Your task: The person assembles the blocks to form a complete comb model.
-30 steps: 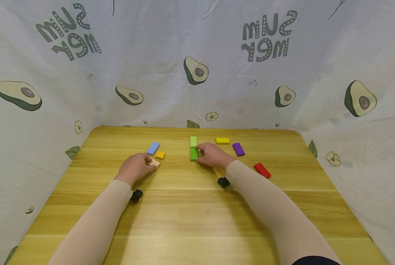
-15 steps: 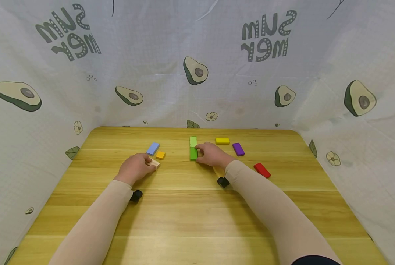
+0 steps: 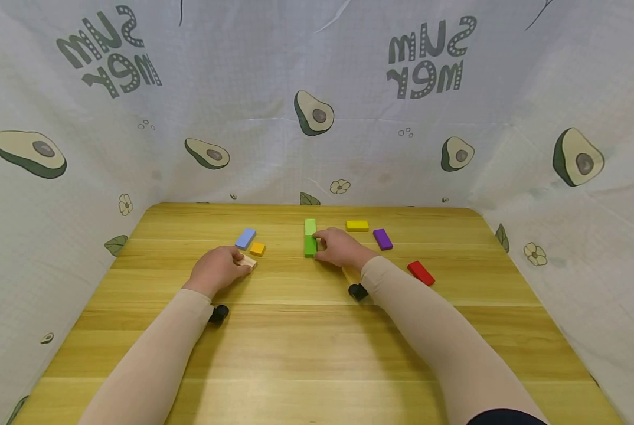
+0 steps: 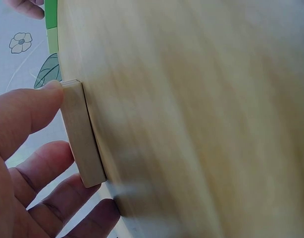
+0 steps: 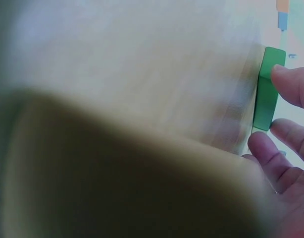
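My left hand [image 3: 217, 270] holds a plain wooden block [image 3: 249, 261] flat on the table, thumb at one end and fingertips at the other, as the left wrist view shows of the block [image 4: 83, 134]. My right hand [image 3: 343, 248] pinches a green block [image 3: 310, 247] between thumb and fingers. That block lies end to end with a light green block [image 3: 310, 226] behind it. In the right wrist view the thumb rests on the side of the green block [image 5: 267, 99]. A small orange block [image 3: 258, 249] and a light blue block [image 3: 245, 238] lie just beyond the left hand.
Beyond the right hand lie a yellow block [image 3: 357, 226] and a purple block [image 3: 383, 239]. A red block [image 3: 421, 273] lies beside the right forearm. Some yellowish piece [image 3: 350, 276] shows partly under the right wrist. A patterned cloth [image 3: 317, 159] hangs behind the wooden table [image 3: 306, 354].
The green block has shifted very slightly left under my right fingers, more in line with the light green one. My left hand and the wooden block have stayed put.
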A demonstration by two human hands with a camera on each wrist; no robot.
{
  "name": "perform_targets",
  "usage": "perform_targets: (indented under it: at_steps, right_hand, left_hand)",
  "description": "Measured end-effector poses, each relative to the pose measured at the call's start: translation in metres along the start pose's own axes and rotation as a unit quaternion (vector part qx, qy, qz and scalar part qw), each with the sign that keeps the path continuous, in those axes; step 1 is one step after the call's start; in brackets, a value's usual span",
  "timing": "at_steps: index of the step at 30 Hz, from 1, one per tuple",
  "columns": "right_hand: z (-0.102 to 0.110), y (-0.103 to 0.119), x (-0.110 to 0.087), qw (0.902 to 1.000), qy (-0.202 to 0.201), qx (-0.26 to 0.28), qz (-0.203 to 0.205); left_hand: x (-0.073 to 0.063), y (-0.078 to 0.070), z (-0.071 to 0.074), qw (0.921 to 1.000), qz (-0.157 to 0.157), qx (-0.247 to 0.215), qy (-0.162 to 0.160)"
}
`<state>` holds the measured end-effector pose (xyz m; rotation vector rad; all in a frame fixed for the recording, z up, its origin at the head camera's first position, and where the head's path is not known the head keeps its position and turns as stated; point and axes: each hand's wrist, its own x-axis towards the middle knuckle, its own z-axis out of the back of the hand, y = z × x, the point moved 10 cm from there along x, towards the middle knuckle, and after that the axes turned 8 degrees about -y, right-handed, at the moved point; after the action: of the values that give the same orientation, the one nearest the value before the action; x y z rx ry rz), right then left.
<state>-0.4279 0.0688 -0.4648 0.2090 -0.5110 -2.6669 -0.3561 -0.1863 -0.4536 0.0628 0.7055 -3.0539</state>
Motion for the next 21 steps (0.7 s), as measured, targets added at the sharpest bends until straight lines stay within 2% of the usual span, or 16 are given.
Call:
perform_targets:
  at_steps: [21]
  right_hand:
    - [0.0009, 0.0005, -0.002, 0.9999, 0.004, 0.008, -0.005]
  left_hand:
    - [-0.0003, 0.0004, 0.0003, 1.0, 0.005, -0.001, 0.002]
